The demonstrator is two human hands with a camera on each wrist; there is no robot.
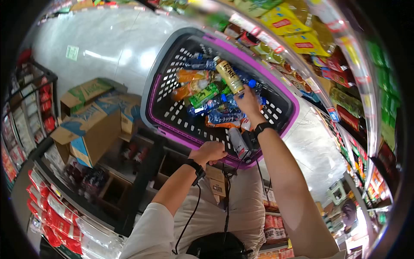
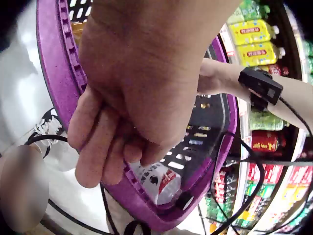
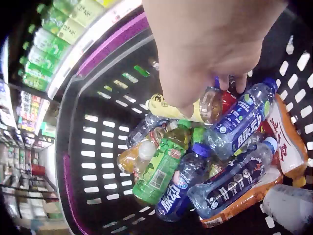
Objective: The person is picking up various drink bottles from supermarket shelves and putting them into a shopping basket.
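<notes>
A dark shopping basket with a purple rim (image 1: 286, 93) holds several drink bottles. My left hand (image 1: 210, 152) grips its near rim, fingers curled over the purple edge in the left wrist view. Inside the basket, my right hand (image 1: 250, 105) holds the bottom end of a drink bottle with a pale yellow label (image 1: 229, 76), which lies tilted on the other bottles. Around it are a green-labelled bottle (image 3: 164, 169), blue-labelled bottles (image 3: 239, 120) and orange drinks (image 1: 189, 76). A clear bottle with a white and red label (image 2: 159, 181) rests by the near corner.
Shelves of packaged drinks (image 1: 297, 32) run close along the right. Open cardboard cartons (image 1: 92, 129) stand at the left above a dark rack. Red packages (image 1: 56, 216) line the lower left. Thin cables (image 1: 227, 190) hang from the wrists.
</notes>
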